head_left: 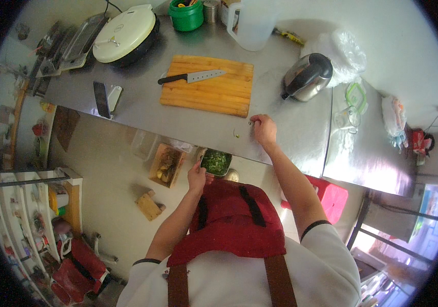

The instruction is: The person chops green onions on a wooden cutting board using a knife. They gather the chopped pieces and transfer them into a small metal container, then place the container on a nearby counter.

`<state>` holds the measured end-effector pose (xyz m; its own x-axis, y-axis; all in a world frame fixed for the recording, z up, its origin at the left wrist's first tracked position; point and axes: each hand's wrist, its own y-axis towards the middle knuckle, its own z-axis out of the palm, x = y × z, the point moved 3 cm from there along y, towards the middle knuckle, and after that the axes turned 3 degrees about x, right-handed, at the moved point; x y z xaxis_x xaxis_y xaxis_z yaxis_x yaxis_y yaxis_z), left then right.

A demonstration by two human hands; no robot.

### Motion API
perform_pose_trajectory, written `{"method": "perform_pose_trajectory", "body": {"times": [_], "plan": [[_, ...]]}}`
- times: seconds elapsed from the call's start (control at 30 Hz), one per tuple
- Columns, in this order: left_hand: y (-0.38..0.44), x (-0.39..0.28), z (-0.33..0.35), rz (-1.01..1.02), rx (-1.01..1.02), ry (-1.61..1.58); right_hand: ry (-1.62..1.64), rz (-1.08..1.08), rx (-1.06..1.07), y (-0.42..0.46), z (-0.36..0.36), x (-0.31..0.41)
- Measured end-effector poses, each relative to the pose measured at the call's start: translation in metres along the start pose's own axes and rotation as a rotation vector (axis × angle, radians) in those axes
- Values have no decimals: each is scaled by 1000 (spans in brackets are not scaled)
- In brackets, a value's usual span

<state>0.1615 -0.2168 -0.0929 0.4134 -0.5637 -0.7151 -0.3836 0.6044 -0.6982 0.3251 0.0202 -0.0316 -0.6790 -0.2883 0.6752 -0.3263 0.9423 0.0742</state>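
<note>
My left hand [199, 177] grips the side of a container of chopped green leaves [215, 162], held below the table's front edge and close to my apron. My right hand [264, 129] is over the steel tabletop, just off the near right corner of a wooden cutting board [207, 94]. Its fingers are curled together beside a few tiny dark bits; whether any are pinched is hard to see. A small green scrap [237, 135] lies to the left of that hand. On the board rests a knife [192, 76] with a black handle and a row of holes in its blade.
A steel kettle [308, 77] stands right of the board, near a white plastic jug [255, 27]. Further left are a phone [101, 99] and a cream round electric cooker [126, 33]. Beneath the table edge sit a wooden box [167, 165] and a red stool [333, 199].
</note>
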Motion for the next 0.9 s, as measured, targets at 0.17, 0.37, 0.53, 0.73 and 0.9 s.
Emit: {"method": "perform_pose_trajectory", "body": {"times": [0.17,0.37,0.53,0.73,0.9], "plan": [[9,9,-3,36,41,-38,25,92,176,-6,25,12],[8,5,-1,38,2,-59,4,-252,293,-78,62,65],[-3,-9,-2,88,-28,46,-90,-447,496,-124,74,87],[-10,-14,-2,139,-52,106,-54,-545,584,-125,65,99],[-3,-5,-6,144,-34,65,60,-609,457,-112,45,87]]}}
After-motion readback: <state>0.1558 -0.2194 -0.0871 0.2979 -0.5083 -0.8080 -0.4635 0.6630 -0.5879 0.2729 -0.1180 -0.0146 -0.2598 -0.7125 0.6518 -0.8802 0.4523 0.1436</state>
